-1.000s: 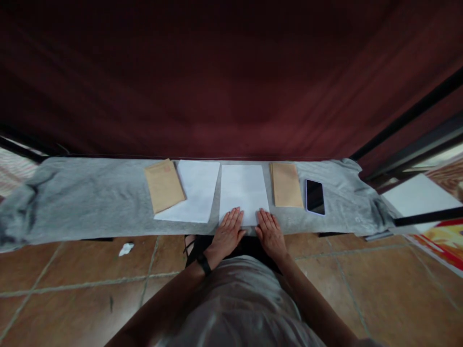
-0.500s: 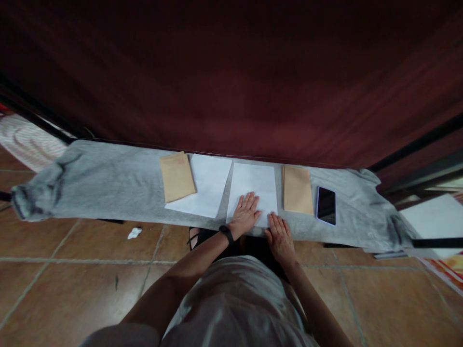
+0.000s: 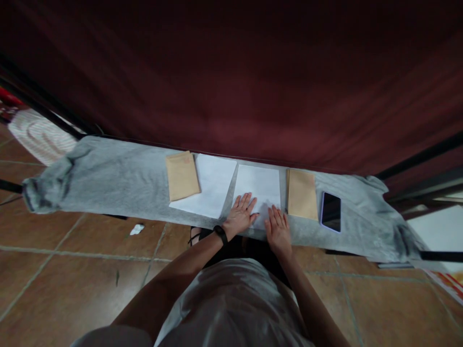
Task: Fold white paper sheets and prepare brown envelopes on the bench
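Note:
A white sheet of paper [image 3: 258, 180] lies in front of me on a grey cloth [image 3: 119, 178]. My left hand [image 3: 240, 216] rests on the sheet's near left part, its fingers stretched out and a dark band on the wrist. At the near right corner my right hand [image 3: 279, 232] lies with straight fingers over the paper's edge. The near edge of the sheet looks turned up between the hands, but they partly hide it. To the left is more white paper [image 3: 217, 178], partly under brown envelopes [image 3: 183, 177]. Other brown envelopes [image 3: 303, 195] lie right of the sheet.
A phone [image 3: 331, 211] with a purple edge lies on the cloth at the right. Behind the narrow surface hangs a dark red curtain [image 3: 231, 96]. Black bars [image 3: 421, 154] flank both ends. A crumpled white scrap [image 3: 136, 229] is on the tiled floor [image 3: 90, 279].
My right hand has moved up slightly onto the sheet. The sheet's near edge now sits farther from me, with cloth showing below it. The whole view has shifted a little.

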{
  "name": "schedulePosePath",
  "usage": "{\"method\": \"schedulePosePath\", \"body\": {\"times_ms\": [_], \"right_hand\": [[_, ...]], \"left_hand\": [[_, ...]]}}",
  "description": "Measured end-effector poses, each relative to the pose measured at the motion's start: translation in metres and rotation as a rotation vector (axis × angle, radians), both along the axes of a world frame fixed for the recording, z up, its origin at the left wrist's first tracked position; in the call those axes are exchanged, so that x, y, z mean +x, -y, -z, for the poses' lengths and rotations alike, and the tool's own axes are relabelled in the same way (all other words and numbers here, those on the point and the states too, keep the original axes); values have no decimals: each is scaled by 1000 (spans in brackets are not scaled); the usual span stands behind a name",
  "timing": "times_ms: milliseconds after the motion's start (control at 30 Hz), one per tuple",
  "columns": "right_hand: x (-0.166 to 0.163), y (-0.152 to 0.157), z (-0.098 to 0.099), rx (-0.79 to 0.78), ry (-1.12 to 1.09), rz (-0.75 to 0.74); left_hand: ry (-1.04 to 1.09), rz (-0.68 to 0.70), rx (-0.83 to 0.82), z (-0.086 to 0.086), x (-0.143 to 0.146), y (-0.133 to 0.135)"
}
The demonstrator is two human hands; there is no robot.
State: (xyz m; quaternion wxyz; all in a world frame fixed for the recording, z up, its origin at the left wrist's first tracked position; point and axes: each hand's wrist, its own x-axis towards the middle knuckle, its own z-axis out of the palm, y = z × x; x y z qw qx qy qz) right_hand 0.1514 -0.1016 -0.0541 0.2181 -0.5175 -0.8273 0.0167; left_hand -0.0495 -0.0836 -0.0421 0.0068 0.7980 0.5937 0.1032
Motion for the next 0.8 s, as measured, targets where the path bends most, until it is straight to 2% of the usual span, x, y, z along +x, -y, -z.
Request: {"method": "schedulePosePath", "body": {"times_ms": [167,267,500,700,800], "right_hand": [[-35,-37,-2,-51,41,-40],[-45,-48,1,-64,72,-36],[-40,-48,9,-14,55,128],[-37,-45,14,26,-15,203],[-37,-45,12,0,4,220]], "left_hand": [[-7,-2,-26,0,1,-2],[-9,1,-19,0,0,-2],[12,-41,22,4,-4,-3],[59,-169,74,11,-6,-6],[55,-285,34,11,-6,-6]]}}
